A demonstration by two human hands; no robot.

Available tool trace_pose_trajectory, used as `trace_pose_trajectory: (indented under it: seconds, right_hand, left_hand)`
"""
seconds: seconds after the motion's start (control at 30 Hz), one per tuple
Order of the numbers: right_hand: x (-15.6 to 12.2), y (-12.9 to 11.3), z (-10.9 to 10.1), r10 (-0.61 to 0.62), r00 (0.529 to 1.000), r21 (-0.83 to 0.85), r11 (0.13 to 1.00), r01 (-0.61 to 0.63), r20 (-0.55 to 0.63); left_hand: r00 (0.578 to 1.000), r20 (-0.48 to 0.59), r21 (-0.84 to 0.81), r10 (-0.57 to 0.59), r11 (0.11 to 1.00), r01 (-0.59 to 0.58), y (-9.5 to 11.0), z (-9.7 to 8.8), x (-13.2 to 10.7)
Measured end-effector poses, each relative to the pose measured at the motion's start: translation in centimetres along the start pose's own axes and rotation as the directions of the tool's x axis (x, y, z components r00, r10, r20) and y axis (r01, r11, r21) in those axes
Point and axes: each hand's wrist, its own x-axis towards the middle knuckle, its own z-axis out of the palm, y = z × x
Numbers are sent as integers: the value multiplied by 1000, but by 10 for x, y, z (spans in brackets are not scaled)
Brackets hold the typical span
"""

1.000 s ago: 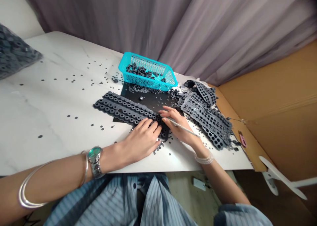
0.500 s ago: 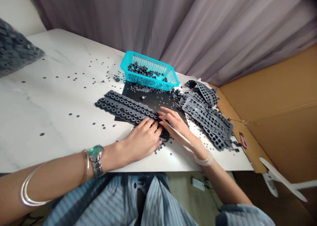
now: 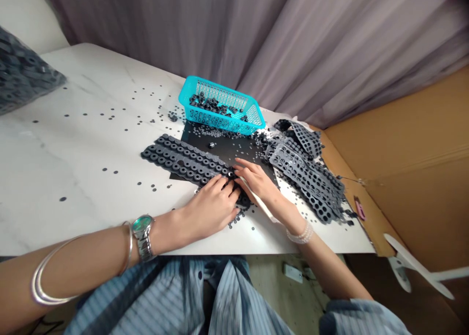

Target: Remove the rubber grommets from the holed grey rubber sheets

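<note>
A dark grey rubber sheet (image 3: 183,161) with rows of raised round rings lies slantwise on the table. My left hand (image 3: 214,203) rests over its right end, fingers bent onto the sheet and holding it down; thumb and fingertips are partly spread. Against the same end, close to the left fingertips, is my right hand (image 3: 262,186). It is closed on a thin white stick (image 3: 262,205), whose back part runs under the palm toward the wrist. The stick's tip and the spot it meets on the sheet are hidden by fingers.
Behind the sheet stands a turquoise basket (image 3: 223,122) with small black rubber parts. Punched-out grey sheets (image 3: 306,171) are heaped at right, beside a pink cutter (image 3: 359,208). A clear bag (image 3: 27,76) of dark parts sits far left. Tiny black discs litter the table (image 3: 91,217).
The stick in my right hand has tilted and shows broader, and the right hand has shifted slightly left. My left hand and the rubber sheet stay in place.
</note>
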Motion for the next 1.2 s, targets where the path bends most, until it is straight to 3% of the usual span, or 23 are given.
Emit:
trace_pose_trajectory:
  seconds: [0.17, 0.27, 0.4, 0.57, 0.67, 0.77, 0.97, 1.2]
  right_hand:
    - [3, 1, 1, -24, 1000, -23, 999, 24, 5]
    - [6, 14, -3, 64, 992, -14, 998, -66, -108]
    - [10, 41, -18, 150, 940, -34, 985, -168, -306]
    - [22, 44, -26, 245, 904, 50, 969, -243, -349]
    - [27, 35, -17, 291, 898, 178, 953, -244, -329]
    - [27, 28, -6, 277, 924, 261, 943, -209, -263]
    - [21, 21, 1, 171, 978, 253, 958, -135, -124]
    - [19, 19, 4, 145, 986, 234, 964, -123, -82]
  left_hand:
    - [1000, 5, -38, -6, 999, 6, -1, 0, 1]
    - [1000, 4, -85, -15, 996, 16, -3, 0, 0]
    - [999, -2, -162, -39, 986, 38, -6, 0, 5]
    - [998, 38, -186, -51, 981, 57, -11, 0, 20]
    - [999, -2, -164, -41, 986, 41, -13, 0, 22]
    - [996, -60, -126, -73, 990, 65, -13, -3, 18]
    - [988, -19, -51, -150, 988, 149, -18, -4, 8]
    - [987, 17, -50, -160, 986, 160, -17, -1, 9]
